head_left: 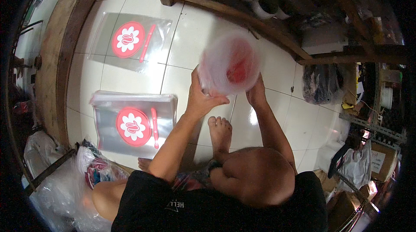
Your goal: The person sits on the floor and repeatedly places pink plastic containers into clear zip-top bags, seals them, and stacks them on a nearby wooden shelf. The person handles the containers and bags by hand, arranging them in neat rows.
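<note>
Both hands hold up a translucent, rounded plastic bundle (212, 65) with red patches on it, looking like clear sheets or bags curled into a roll; motion blurs its detail. My left hand (203, 97) grips its lower left side, thumb stretched across the near edge. Around its lower right side wraps my right hand (256, 92), fingers partly hidden behind the plastic. Left of my arms lies a neat stack of clear plastic bags (106, 121), printed with a red disc, a white flower shape and a red strip. A flat clear bag (104, 54) with the same print lies farther off.
White floor tiles (186, 41) lie under everything. A wooden beam (65, 54) runs along the left, and a wooden shelf frame (242, 20) crosses the far side. Crumpled plastic (69, 188) sits at lower left; boxes (383, 162) stand at right. My bare foot (221, 134) rests below the bundle.
</note>
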{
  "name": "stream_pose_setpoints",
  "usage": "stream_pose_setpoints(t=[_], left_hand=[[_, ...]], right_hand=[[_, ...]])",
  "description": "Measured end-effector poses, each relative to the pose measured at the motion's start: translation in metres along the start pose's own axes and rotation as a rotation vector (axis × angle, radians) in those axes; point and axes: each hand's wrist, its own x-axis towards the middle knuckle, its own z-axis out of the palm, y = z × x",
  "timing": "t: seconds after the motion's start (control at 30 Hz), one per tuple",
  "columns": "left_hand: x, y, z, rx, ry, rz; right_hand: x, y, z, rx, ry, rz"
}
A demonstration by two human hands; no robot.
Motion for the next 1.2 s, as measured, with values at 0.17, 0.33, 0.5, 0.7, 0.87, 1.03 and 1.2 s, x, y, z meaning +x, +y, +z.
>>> stream_pose_setpoints(t=[0.17,0.33,0.5,0.7,0.87,1.03,1.2], left_hand=[[0.013,-0.037,-0.018,0.470,-0.121,0.204],[0.021,-0.030,-0.033,0.563,-0.174,0.222],[0.017,-0.031,-0.036,0.400,-0.185,0.094],[0.026,0.057,-0.024,0.179,-0.297,0.106],[0.025,0.000,-0.029,0.231,-0.325,0.128],[0.023,-0.010,-0.033,0.335,-0.187,0.149],[0.022,-0.022,-0.035,0.396,-0.190,0.087]], right_hand=[[0.001,-0.006,-0.009,-0.102,-0.173,-0.156],[-0.010,-0.118,0.017,-0.588,-0.197,-0.522],[-0.006,-0.149,0.073,-1.383,-0.434,-0.778],[-0.010,-0.141,0.089,-1.233,-0.422,-0.899],[0.003,-0.129,0.074,-1.379,-0.358,-0.848],[0.016,-0.156,0.059,-1.397,-0.183,-0.809],[0.040,-0.155,0.072,-1.326,-0.211,-0.685]])
